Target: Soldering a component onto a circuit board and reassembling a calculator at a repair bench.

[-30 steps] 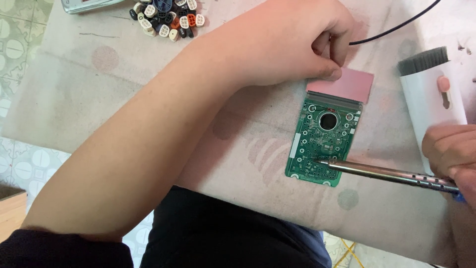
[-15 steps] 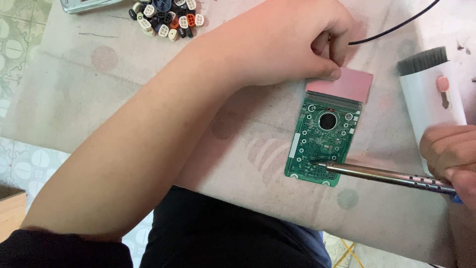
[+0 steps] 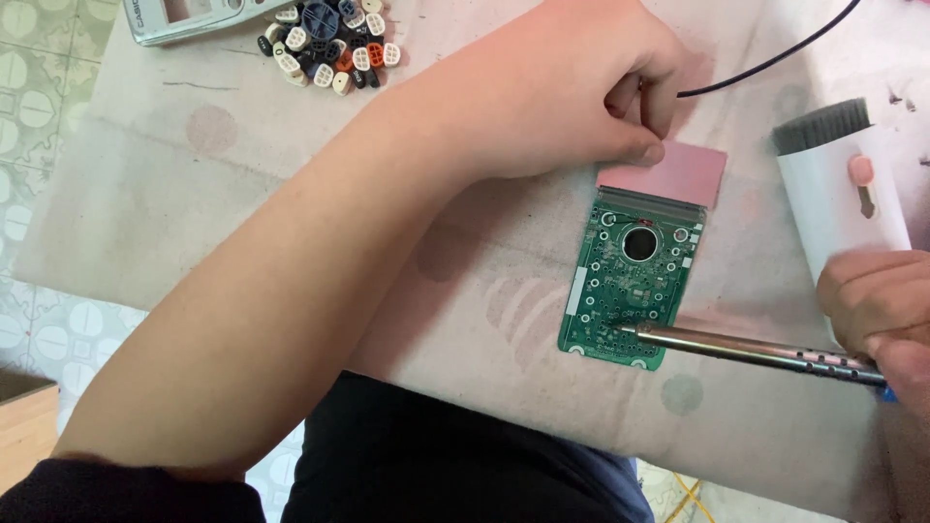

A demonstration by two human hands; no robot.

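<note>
On the cloth-covered counter (image 3: 194, 213) a green board (image 3: 630, 291) is lain flat, its pink strip (image 3: 678, 172) is pressed by the left hand (image 3: 572, 87) with fingers curled shut, and a metal iron (image 3: 746, 349), tip on the board, is gripped by the right hand (image 3: 877, 310).

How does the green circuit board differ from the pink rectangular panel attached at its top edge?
The green circuit board is larger and longer; the pink rectangular panel is smaller and wider than tall. The board has many holes and tracks; the panel is plain. The soldering iron tip, held by the right hand, touches the board; the left hand holds the panel. Both lie flat on the cloth.
</note>
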